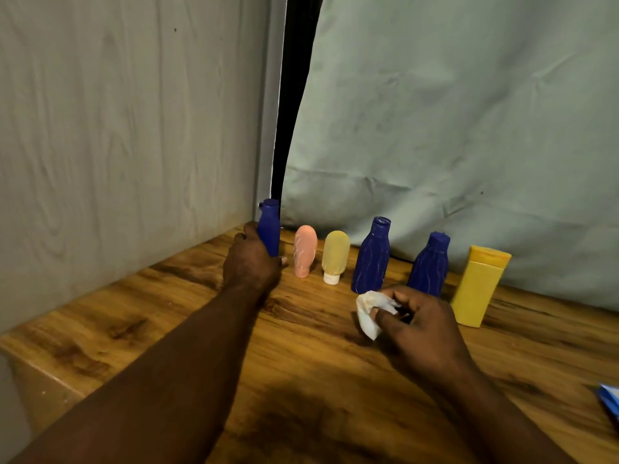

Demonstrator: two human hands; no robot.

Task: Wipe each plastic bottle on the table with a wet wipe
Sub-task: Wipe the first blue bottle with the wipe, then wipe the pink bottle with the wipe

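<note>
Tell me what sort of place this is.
Probably a room in a home, not a workshop: a wood-grain table set into a corner against a pale panelled wall, a green cloth curtain hung behind it, and small lotion-style plastic bottles lined up along the back.

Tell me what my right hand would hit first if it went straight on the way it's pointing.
Probably the middle blue bottle: the right hand leads with the wet wipe toward its base, though depth is unclear.
</note>
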